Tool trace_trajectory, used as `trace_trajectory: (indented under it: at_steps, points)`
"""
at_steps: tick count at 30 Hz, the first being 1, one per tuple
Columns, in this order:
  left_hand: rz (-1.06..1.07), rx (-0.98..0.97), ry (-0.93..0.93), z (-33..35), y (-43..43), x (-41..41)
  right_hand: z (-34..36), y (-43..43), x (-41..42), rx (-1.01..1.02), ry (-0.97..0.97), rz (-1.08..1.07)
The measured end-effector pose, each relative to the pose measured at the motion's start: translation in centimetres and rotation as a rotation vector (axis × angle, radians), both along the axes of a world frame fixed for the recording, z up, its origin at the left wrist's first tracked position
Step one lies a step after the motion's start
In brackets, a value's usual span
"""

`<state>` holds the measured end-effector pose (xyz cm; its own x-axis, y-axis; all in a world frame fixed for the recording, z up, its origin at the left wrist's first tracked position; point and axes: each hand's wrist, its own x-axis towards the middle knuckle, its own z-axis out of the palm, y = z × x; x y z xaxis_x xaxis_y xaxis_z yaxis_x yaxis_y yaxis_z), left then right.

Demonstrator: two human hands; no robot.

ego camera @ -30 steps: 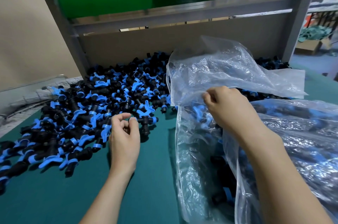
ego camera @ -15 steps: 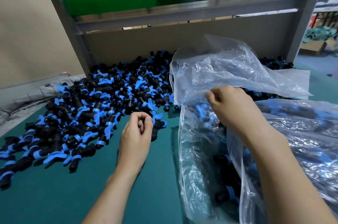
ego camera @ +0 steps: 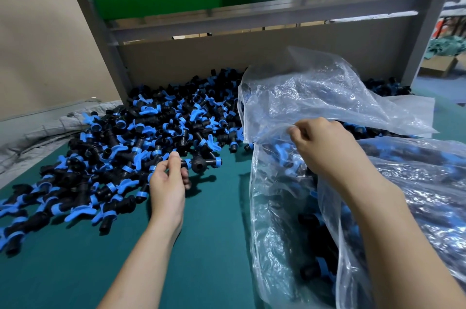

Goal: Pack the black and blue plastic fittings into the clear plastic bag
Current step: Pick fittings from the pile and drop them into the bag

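Over the green table top [ego camera: 75, 271], just in front of the heap of fittings [ego camera: 131, 137], the left hand [ego camera: 167, 182] has its fingers curled. Its thumb and fingertips pinch one arm of a T-shaped fitting [ego camera: 199, 164], which hangs clear of the mat. Off to the right, the right hand [ego camera: 325, 147] pinches the rim of the clear bag [ego camera: 302, 96] between thumb and curled fingers, lifting it so the mouth gapes toward the heap. Some fittings already lie inside the bag; most are loose on the table.

To do this step well, I'd say the right hand should hold the rim high and taut. The film is thin, crinkled and floppy, and looks likely to sag shut if slackened. The fitting wants carrying across low and dropping well past the rim, not flinging, because its stubby arms and blue wing-shaped collars could snag the film.

The fittings look like hard, smooth moulded plastic, black bodies with bright blue rings, and they seem to tangle readily in a pile. A second filled bag [ego camera: 428, 182] lies further right, and brown cardboard [ego camera: 252, 61] backs the heap.
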<state>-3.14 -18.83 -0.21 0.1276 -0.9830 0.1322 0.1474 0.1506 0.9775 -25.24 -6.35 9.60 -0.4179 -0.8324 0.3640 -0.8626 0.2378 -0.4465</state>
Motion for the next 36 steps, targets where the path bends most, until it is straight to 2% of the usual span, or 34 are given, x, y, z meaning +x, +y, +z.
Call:
trace_trajectory:
  at_steps: [16, 21, 25, 31, 33, 36]
  points:
    - [0.016, -0.046, -0.078, -0.1, 0.0, -0.1, 0.1, 0.0, 0.2, -0.01, 0.003, 0.002]
    - [0.049, -0.167, -0.035, 1.6, 2.3, -1.7, 0.5, 0.1, 0.4, -0.028, -0.026, 0.005]
    - [-0.014, -0.34, -0.007, 4.0, 5.9, -4.1, 1.0, 0.4, 0.5, -0.081, -0.054, -0.004]
    - [-0.055, -0.434, 0.029, 4.9, 11.7, -6.3, 1.8, 0.6, 1.0, -0.143, -0.068, 0.004]
    - [-0.121, -0.37, -0.006, 4.8, 12.7, -7.2, 2.0, 0.7, 1.0, -0.158, -0.068, -0.004]
    - [-0.248, -0.139, 0.006, 4.8, 13.5, -9.3, 2.4, 0.7, 1.0, -0.191, -0.062, -0.008]
